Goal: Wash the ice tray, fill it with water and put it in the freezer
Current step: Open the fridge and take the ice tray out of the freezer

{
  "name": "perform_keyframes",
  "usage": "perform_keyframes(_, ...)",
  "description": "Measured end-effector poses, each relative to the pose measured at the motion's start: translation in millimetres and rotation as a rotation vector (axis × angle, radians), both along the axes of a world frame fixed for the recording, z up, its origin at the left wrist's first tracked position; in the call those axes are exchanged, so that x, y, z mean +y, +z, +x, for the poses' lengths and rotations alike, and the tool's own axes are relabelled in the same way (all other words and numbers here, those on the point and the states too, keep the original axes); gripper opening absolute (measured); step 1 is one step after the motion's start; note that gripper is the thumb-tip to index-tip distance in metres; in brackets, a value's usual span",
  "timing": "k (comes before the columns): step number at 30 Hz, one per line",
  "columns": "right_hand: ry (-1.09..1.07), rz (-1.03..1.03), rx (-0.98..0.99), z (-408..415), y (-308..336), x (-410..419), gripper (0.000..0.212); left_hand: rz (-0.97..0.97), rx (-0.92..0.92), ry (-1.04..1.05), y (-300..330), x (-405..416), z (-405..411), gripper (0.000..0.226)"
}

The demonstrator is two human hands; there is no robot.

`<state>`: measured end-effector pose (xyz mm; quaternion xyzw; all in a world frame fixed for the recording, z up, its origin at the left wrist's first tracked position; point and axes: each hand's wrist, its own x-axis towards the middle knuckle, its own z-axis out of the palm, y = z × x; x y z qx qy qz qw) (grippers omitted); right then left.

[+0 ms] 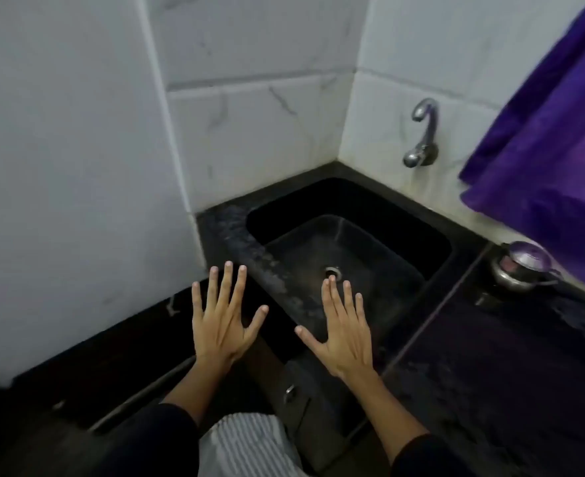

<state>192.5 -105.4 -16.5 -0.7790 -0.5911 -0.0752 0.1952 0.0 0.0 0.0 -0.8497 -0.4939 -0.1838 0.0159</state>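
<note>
The ice tray does not show anywhere in this view, so its direction and long axis cannot be told.

Two bare hands are held out over the dark table, backs up, palms down. The left hand has all five fingers spread wide and sits above the table's front left part, just left of the sink's near corner. The right hand is also flat, its four fingers close together and the thumb splayed out toward the left hand; its fingertips overlap the drain in the picture. Neither grip holds anything; both are wide and empty. The two hands are near each other but apart. Dark sleeves cover both forearms from below the wrists.

One rectangular black sink is sunk into the table, its long axis running from near left to far right. It holds nothing; one round metal drain shows in its floor. Whether the floor is wet cannot be told.

One chrome tap is fixed to the white tiled wall on the right of the corner, its spout curved over. No water runs from it.

A purple cloth hangs at the upper right. Below it, one small steel pot with a lid stands on the table, right of the sink and well apart from the hands. Striped fabric shows at the bottom edge between the arms.
</note>
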Motion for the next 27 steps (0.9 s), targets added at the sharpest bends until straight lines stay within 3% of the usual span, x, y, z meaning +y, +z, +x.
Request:
perform_keyframes(11, 0.486, -0.144, 0.022, -132, -25, -6, 0.088, -0.071, 0.062, 0.483, -30, -109, -164, 0.077)
perform_keyframes(20, 0.828, -0.203, -0.006, -266, -42, -85, 0.088, -0.086, 0.057, 0.902, -45, -277, -292, 0.076)
perform_keyframes(27, 1.158, -0.245, -0.008, -354, -45, -160, 0.088, -0.148, 0.043, 1.256, -50, -419, -340, 0.077)
